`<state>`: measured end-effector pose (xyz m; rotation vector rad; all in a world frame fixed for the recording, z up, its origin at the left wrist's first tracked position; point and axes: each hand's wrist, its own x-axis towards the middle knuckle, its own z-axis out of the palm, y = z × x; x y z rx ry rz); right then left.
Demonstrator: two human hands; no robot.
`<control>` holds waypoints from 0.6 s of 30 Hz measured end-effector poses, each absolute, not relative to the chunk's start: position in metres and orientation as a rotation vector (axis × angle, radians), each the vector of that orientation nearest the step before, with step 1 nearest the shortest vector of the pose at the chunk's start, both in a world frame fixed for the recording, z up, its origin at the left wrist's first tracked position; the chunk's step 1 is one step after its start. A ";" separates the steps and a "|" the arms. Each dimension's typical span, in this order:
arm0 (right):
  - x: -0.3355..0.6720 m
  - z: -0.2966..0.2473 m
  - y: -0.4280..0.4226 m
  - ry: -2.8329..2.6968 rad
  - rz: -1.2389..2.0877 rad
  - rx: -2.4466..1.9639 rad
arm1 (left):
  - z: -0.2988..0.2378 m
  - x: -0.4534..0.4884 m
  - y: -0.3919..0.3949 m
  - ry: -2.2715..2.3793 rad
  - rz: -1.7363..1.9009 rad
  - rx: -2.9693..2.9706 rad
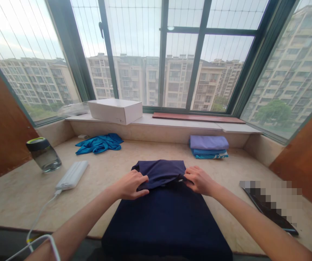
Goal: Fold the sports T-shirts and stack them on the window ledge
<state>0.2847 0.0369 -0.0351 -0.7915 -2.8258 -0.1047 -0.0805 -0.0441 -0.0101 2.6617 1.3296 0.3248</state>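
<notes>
A dark navy garment [167,214] lies on the stone sill in front of me, its far end folded back toward me. My left hand [131,184] pinches the left side of that folded edge. My right hand [199,180] grips the right side of the same fold. Both hands have fingers closed on the cloth.
A crumpled blue garment [99,143] lies at the back left, a stack of folded clothes [209,146] at the back right. A water bottle [43,154] and a white power bank [72,175] with cable sit left. A white box [115,110] rests on the ledge; a dark tablet [272,212] lies right.
</notes>
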 end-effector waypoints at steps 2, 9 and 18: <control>0.290 -0.032 0.039 -2.877 0.033 -0.693 | -0.012 -0.083 -0.033 1.377 0.395 2.561; 0.267 -0.042 0.089 -2.589 0.268 -1.088 | -0.029 -0.089 0.040 1.852 0.499 2.346; 0.248 -0.047 0.132 -2.505 0.346 -1.221 | -0.005 -0.089 0.058 1.917 0.419 2.395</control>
